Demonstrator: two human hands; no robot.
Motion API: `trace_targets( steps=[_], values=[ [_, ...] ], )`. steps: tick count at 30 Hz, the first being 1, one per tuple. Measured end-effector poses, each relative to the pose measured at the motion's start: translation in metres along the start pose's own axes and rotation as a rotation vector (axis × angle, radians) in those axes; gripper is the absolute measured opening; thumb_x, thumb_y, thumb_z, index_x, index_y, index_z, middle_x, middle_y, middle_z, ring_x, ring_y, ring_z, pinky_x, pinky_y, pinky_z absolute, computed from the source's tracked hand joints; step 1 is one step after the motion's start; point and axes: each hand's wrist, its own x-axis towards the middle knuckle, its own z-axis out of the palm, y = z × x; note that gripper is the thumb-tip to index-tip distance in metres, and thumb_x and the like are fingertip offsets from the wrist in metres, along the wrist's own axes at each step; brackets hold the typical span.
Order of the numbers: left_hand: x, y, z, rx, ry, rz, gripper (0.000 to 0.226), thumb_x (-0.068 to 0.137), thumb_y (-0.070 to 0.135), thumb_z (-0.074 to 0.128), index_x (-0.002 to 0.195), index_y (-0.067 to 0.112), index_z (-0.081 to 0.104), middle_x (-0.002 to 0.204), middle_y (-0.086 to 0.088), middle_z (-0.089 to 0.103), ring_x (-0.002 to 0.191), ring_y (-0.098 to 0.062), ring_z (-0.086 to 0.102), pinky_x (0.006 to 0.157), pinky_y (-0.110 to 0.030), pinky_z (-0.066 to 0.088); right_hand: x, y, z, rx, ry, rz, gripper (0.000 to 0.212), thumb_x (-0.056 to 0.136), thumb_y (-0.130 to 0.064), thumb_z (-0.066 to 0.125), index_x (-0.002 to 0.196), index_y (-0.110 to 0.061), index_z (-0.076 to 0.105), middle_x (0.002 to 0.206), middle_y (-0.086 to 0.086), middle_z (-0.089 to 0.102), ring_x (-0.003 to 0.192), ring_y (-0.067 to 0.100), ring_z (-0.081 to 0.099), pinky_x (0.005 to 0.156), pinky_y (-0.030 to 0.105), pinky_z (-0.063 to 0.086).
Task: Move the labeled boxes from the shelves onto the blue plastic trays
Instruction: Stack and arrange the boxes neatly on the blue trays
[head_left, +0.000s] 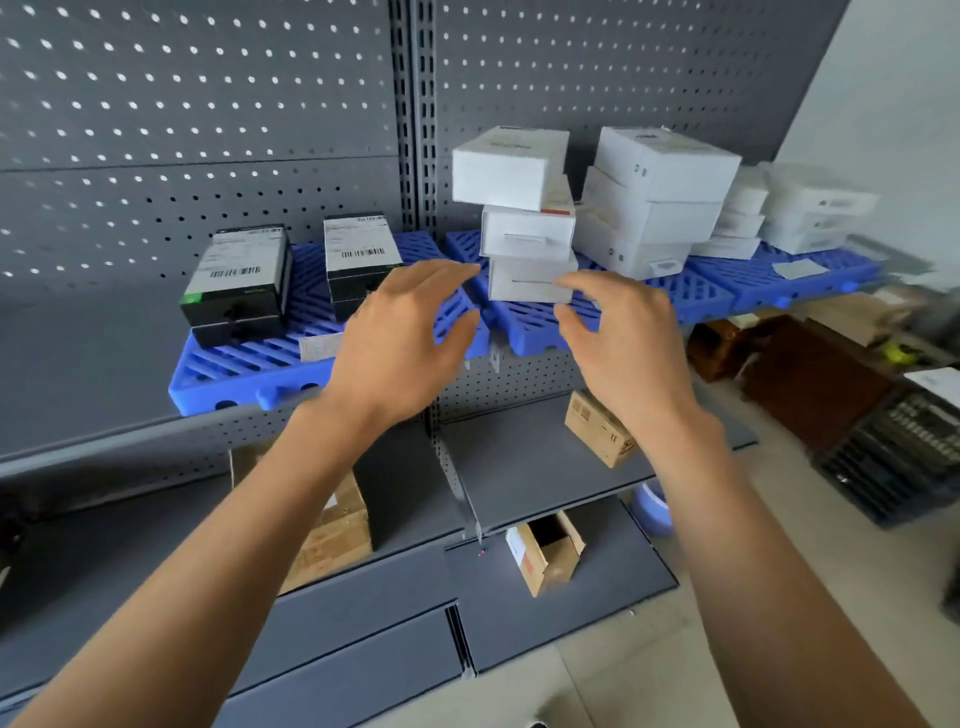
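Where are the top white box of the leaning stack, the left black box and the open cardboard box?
Top white box (500, 175): head view, front face.
Left black box (236, 270): head view, white label on top.
Open cardboard box (546, 552): head view, its dark opening, lower shelf.

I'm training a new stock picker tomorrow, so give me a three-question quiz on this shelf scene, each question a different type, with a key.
1. True or false: the left hand is gripping a black box.
2. Multiple choice: the three-high white stack nearest the hands rests on A) bare grey shelf, B) a blue tray, C) the floor.
3. Fill in: the top box of that stack sits ____ on the ones below (squarely / skewed).

Key
1. False: both the left hand and the right hand are open, holding nothing, either side of the stack's bottom box.
2. B.
3. Skewed: it overhangs to the left.
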Motion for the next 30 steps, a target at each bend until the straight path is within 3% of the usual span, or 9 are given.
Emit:
trace_targets(
  steps=[2,6,9,12,15,20,25,28,30],
  values=[
    [0.010,0.006,0.006,-0.057,0.029,-0.025,0.046,0.097,0.026,0.062,0.142,0.023,0.056,0.141,0.003,0.058,0.131,-0.021,0.053,0.102,-0.043,0.050,0.007,0.010,-0.007,0.032,0.028,0.023,0.031,0.097,-0.021,0.064,0.127,-0.018,0.069,0.118,0.001,0.073,0.095,0.021,0.067,0.085,0.033,0.052],
    [0.034,0.013,0.017,-0.122,0.093,-0.086,0.053,0.096,0.025,0.065,0.147,0.022,0.050,0.149,0.004,0.051,0.136,-0.016,0.048,0.108,-0.030,0.042,0.025,0.027,-0.013,0.099,0.049,0.010,0.033,0.096,-0.017,0.064,0.129,-0.016,0.067,0.111,0.007,0.073,0.092,0.024,0.068,0.085,0.039,0.055],
    [0.055,0.015,0.027,-0.131,0.115,-0.162,0.063,0.096,0.028,0.067,0.153,0.025,0.040,0.159,0.005,0.036,0.143,-0.015,0.039,0.115,-0.035,0.040,0.044,0.041,-0.011,0.111,0.026,-0.040,0.040,0.098,-0.021,0.063,0.137,-0.016,0.060,0.126,0.004,0.068,0.110,0.022,0.064,0.093,0.037,0.053],
    [0.076,0.017,0.039,-0.139,0.130,-0.236,0.074,0.095,0.030,0.069,0.157,0.027,0.029,0.166,0.004,0.020,0.151,-0.015,0.026,0.120,-0.031,0.028,0.065,0.053,-0.005,0.132,0.028,-0.129,0.046,0.096,-0.021,0.065,0.141,-0.016,0.054,0.131,0.005,0.064,0.114,0.023,0.060,0.093,0.041,0.054],
    [0.096,0.014,0.051,-0.185,0.181,-0.298,0.083,0.093,0.030,0.070,0.160,0.025,0.020,0.167,0.003,0.016,0.155,-0.013,0.014,0.125,-0.035,0.020,0.088,0.061,0.003,0.166,-0.016,-0.174,0.058,0.097,-0.025,0.064,0.151,-0.021,0.042,0.151,-0.001,0.050,0.135,0.022,0.050,0.103,0.044,0.050],
    [0.115,0.012,0.066,-0.342,0.239,-0.413,0.092,0.090,0.034,0.072,0.161,0.033,0.013,0.165,0.011,0.023,0.151,-0.011,0.026,0.122,-0.045,0.030,0.115,0.063,0.019,0.247,-0.058,-0.243,0.066,0.099,-0.031,0.061,0.156,-0.021,0.031,0.158,0.000,0.041,0.142,0.023,0.042,0.110,0.043,0.043],
    [0.114,0.018,0.077,-0.353,0.240,-0.424,0.083,0.089,0.034,0.074,0.157,0.041,0.026,0.157,0.017,0.035,0.143,-0.003,0.035,0.119,-0.042,0.036,0.125,0.066,0.036,0.284,-0.067,-0.328,0.071,0.098,-0.033,0.062,0.158,-0.023,0.026,0.153,-0.001,0.046,0.130,0.024,0.055,0.105,0.051,0.046],
    [0.113,0.024,0.080,-0.328,0.264,-0.389,0.071,0.090,0.031,0.073,0.150,0.042,0.037,0.147,0.015,0.045,0.136,-0.005,0.042,0.112,-0.044,0.043,0.127,0.072,0.036,0.346,-0.072,-0.330,0.070,0.097,-0.022,0.066,0.157,-0.023,0.030,0.149,-0.003,0.052,0.125,0.019,0.058,0.104,0.047,0.048],
    [0.113,0.026,0.080,-0.325,0.268,-0.365,0.066,0.089,0.028,0.072,0.145,0.044,0.042,0.140,0.012,0.050,0.132,-0.009,0.047,0.107,-0.046,0.047,0.128,0.075,0.031,0.392,-0.083,-0.292,0.068,0.096,-0.018,0.067,0.156,-0.023,0.034,0.139,0.000,0.060,0.106,0.020,0.062,0.100,0.041,0.051]
  ],
)
